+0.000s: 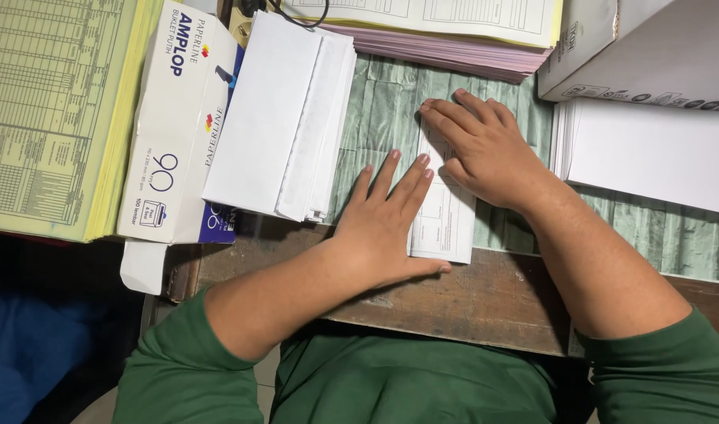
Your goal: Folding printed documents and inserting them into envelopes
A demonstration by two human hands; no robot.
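I work at a worn wooden desk [485,302] covered by a green patterned mat [387,110]. A folded printed slip [446,216] lies at the mat's near edge. My left hand [387,228] and right hand [485,149] press flat on the slip, fingers spread, gripping nothing. Left of the slip lie white envelopes [277,118] on their box [175,126]; right of it, white sheets [650,153].

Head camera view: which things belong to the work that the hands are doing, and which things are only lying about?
In use:
- folded paper form, flat on the desk
- left hand, pressing on it
- right hand, fingers flat on it

Lying about:
- stack of white envelopes
- envelope box
- yellow forms
- pink paper stack
- white paper stack
- cardboard box
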